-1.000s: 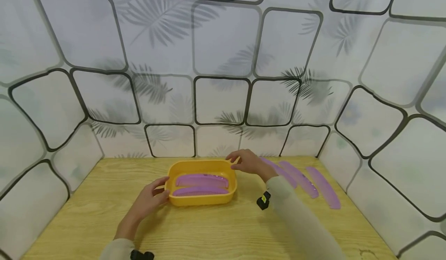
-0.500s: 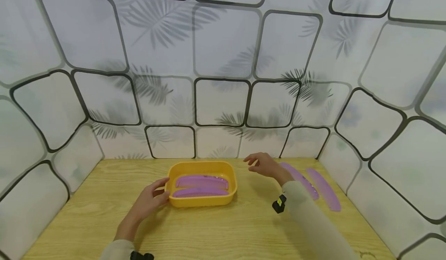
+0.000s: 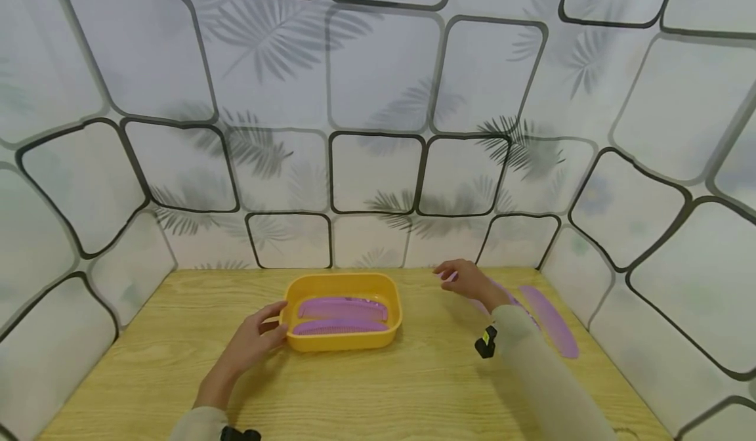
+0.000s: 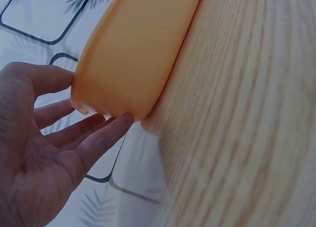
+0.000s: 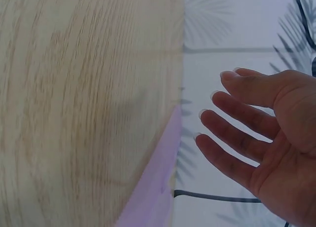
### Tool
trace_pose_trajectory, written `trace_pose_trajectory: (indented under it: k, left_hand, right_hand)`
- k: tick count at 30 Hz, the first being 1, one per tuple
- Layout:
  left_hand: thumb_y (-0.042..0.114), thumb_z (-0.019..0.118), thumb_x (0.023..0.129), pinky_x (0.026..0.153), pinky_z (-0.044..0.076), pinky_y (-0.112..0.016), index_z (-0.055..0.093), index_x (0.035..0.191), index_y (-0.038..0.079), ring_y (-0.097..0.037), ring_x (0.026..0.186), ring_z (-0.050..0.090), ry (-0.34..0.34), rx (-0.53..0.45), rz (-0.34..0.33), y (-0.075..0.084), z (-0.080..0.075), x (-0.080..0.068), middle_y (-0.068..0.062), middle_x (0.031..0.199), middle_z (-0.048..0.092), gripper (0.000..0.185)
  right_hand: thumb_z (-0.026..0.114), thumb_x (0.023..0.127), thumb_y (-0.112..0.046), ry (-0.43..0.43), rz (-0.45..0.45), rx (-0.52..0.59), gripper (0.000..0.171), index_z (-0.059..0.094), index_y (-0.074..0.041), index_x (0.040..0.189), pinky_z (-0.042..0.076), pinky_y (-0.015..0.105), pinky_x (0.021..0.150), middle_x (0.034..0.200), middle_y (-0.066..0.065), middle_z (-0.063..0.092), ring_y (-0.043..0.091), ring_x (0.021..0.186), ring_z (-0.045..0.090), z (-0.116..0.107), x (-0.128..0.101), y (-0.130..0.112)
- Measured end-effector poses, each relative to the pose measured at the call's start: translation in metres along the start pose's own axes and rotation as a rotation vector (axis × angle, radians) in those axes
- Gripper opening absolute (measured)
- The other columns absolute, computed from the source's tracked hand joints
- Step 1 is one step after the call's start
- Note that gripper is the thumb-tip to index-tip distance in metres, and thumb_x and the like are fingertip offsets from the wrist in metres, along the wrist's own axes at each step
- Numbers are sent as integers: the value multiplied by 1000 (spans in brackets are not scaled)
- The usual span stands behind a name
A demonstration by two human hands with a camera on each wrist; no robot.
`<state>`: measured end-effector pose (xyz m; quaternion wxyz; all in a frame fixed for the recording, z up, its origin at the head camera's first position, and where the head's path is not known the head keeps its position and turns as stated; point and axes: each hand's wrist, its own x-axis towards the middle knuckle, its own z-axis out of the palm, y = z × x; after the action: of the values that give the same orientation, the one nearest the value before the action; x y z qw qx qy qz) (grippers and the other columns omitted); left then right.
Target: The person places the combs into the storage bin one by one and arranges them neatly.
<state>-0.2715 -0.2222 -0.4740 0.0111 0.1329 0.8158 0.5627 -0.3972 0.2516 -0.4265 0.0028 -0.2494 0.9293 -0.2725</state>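
A yellow plastic basin (image 3: 339,344) holds two purple combs (image 3: 342,308), lying one in front of the other. My left hand (image 3: 252,336) is at its left end. In the left wrist view, fingertips (image 4: 121,122) touch the basin's end, fingers spread and relaxed. Above the table's right back part hovers my right hand (image 3: 469,280), with nothing in its bent fingers. Beneath it lies a purple comb (image 5: 153,187), partly covered in the head view by the hand and forearm. Another purple comb (image 3: 550,319) lies farther right, uncovered.
The wood-grain table (image 3: 354,395) reaches back to a patterned cloth wall (image 3: 378,172) that also rises along both sides. My right sleeve (image 3: 540,362) crosses over the right part of the table and hides part of the combs there.
My right hand has moved right, away from the basin's right rim to above the loose combs. The left hand, the basin and the combs inside have stayed in place.
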Motion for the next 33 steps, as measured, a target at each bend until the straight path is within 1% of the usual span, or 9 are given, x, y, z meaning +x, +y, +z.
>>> trace_pose_trajectory:
  k: [6, 8, 10, 15, 20, 23, 26, 29, 33]
  left_hand:
    - [11, 61, 104, 91, 64, -32, 36, 154, -10, -51, 131, 55, -1, -4, -4, 1, 0, 0, -38, 151, 42, 60]
    - [11, 61, 104, 91, 64, -32, 36, 154, -10, -51, 131, 55, -2, -4, -3, 0, -1, 0, -37, 151, 42, 60]
    - [10, 61, 104, 91, 64, -32, 37, 154, -10, -51, 131, 55, 1, 4, -5, 0, 0, 0, -37, 151, 43, 59]
    - [11, 61, 104, 91, 64, -32, 37, 154, -9, -51, 131, 55, 6, 11, -7, -1, 0, 0, -36, 151, 43, 59]
    - [11, 59, 105, 91, 64, -34, 36, 155, -8, -50, 132, 54, -11, -6, 7, -1, 0, -1, -36, 152, 42, 59]
    - [11, 60, 105, 91, 64, -34, 36, 155, -8, -51, 132, 55, -11, -13, 10, -1, 0, -2, -36, 151, 43, 59]
    - [11, 60, 105, 92, 64, -34, 36, 155, -8, -50, 132, 54, -13, -15, 7, -1, 0, -1, -36, 152, 42, 59]
    - [12, 60, 105, 92, 64, -34, 36, 156, -7, -50, 133, 54, -12, -15, 4, -1, -1, -1, -35, 152, 42, 60]
    - [12, 60, 105, 92, 64, -34, 35, 156, -7, -50, 133, 54, -16, -21, 5, -1, -1, -1, -36, 153, 42, 60]
  right_hand:
    - [67, 95, 1, 21, -18, 25, 31, 66, 10, 125, 61, 53, 90, 119, 30, 68, 43, 105, 67, 4, -5, 10]
    - [66, 94, 3, 22, -10, 44, 31, 65, 12, 124, 61, 53, 89, 119, 33, 67, 44, 105, 67, 4, -8, 13]
    - [66, 94, 4, 29, 20, 57, 31, 65, 13, 123, 61, 53, 88, 118, 33, 67, 46, 105, 66, 5, -10, 16]
    - [67, 93, 3, 36, 73, 40, 31, 66, 12, 123, 61, 53, 87, 117, 34, 67, 49, 106, 66, 5, -15, 23]
    - [66, 89, 3, 51, 77, -9, 29, 67, 13, 117, 61, 53, 85, 111, 34, 68, 49, 102, 67, 4, -19, 33]
    - [65, 88, 1, 52, 102, -45, 29, 67, 12, 115, 60, 54, 86, 110, 34, 69, 49, 102, 66, 4, -21, 41]
    - [66, 89, -1, 48, 173, -36, 30, 68, 8, 118, 58, 56, 93, 116, 32, 68, 48, 108, 65, 3, -22, 45]
    - [66, 88, 0, 36, 220, -18, 32, 68, 8, 119, 56, 59, 95, 120, 33, 67, 49, 112, 63, 0, -24, 46]
    - [68, 88, 0, 21, 241, -30, 33, 67, 9, 120, 54, 61, 99, 121, 34, 66, 51, 114, 62, -2, -24, 46]
